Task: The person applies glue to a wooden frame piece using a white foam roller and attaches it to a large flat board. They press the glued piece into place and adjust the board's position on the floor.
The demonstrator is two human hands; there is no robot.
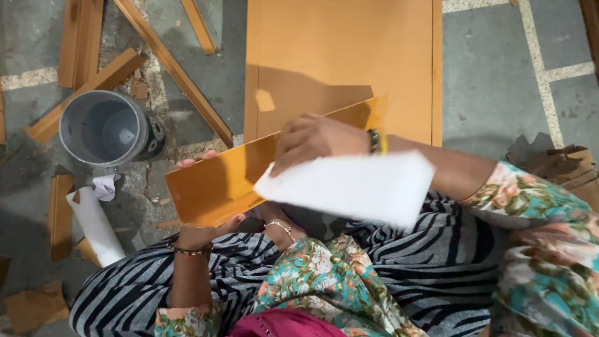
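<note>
Left hand point(198, 232) grips the orange board point(249, 171) at its 7 o'clock end, so I'd keep that steady while the right hand point(312, 140), clutching the white sheet point(355, 187), rubs evenly along the face.

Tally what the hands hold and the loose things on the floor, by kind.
Orange strip, held by the left hand: 1
White sheet, under the right hand: 1
Large orange panel: 1
Grey bucket: 1
White roll: 1
Loose wood strips on the floor, in view: about 6, such as one
Total: about 11
</note>
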